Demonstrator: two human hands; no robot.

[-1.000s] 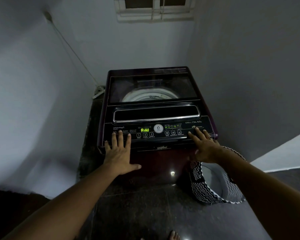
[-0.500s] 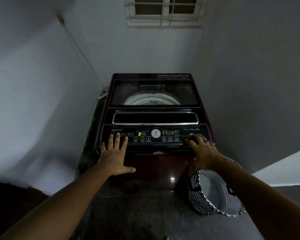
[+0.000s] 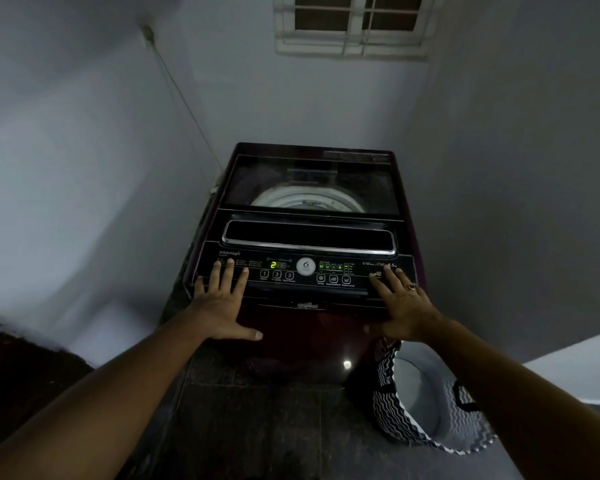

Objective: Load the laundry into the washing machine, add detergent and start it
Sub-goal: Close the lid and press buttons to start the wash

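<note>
Washer (image 3: 309,341) bears both hands on the front edge of its panel (image 3: 305,271). The left hand (image 3: 219,306) lies flat, fingers straight and spread, tips on the printed list left of the keys (image 3: 276,275), thumb hanging over the front. The right hand (image 3: 402,306), a ring (image 3: 412,286) on one finger, lies the same way at the panel's right end. Neither holds anything. Between them the display (image 3: 278,265) shows a green 2. The lid (image 3: 309,181) is down. The washer stands in a corner, with a zigzag basket (image 3: 388,393) on the floor (image 3: 257,427) by its right front; no clothes show in it. The risk, as I judge it: a sliding left finger could brush the Power key (image 3: 264,274) and wipe the setting, or leaning weight could press a key unasked. Whether the cycle has begun I cannot tell.
</note>
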